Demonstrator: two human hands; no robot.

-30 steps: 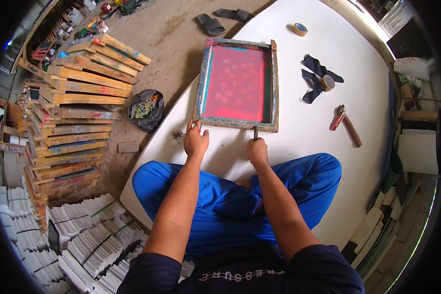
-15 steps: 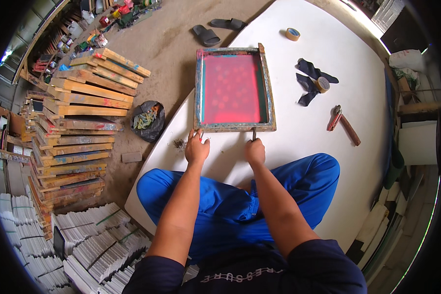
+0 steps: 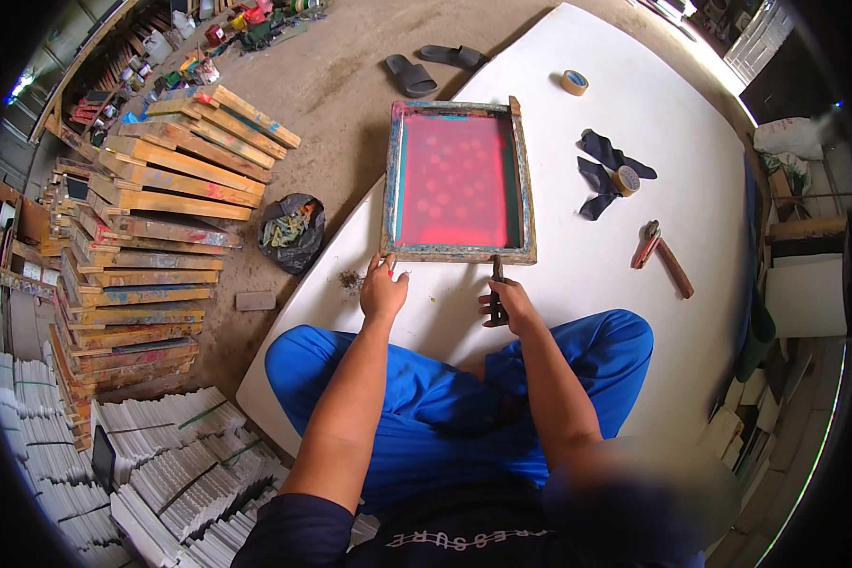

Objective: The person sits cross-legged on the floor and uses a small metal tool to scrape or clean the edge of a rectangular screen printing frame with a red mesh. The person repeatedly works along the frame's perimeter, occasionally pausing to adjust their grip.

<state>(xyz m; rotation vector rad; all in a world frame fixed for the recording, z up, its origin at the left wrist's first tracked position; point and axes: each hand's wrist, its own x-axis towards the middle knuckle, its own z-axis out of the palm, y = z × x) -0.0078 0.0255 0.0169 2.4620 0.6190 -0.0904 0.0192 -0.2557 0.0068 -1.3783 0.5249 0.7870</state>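
In front of me a screen printing frame (image 3: 460, 256) with worn wooden rails and pink mesh lies partly over the white board. My left hand (image 3: 383, 289) has its fingertips on the near rail, by the left corner, with the thumb held apart; a small red spot shows at its fingers. My right hand (image 3: 517, 309) is wrapped loosely round dark pliers (image 3: 498, 284), their tip up against the near rail toward its right end. Small dark scraps (image 3: 351, 280) lie beside my left hand.
Right of the frame, the white board (image 3: 701, 189) holds tape rolls (image 3: 573, 82), dark cloth strips (image 3: 598, 204) and a red-handled tool with a wooden stick (image 3: 674, 268). At left are stacked wooden frames (image 3: 151, 284), a black bag (image 3: 303, 254), slippers (image 3: 412, 76) and bundled white sheets (image 3: 170, 445).
My right hand has drawn back slightly from the rail and loosened, so more of the pliers shows. The left hand stays at the rail. The whole view has shifted a little.
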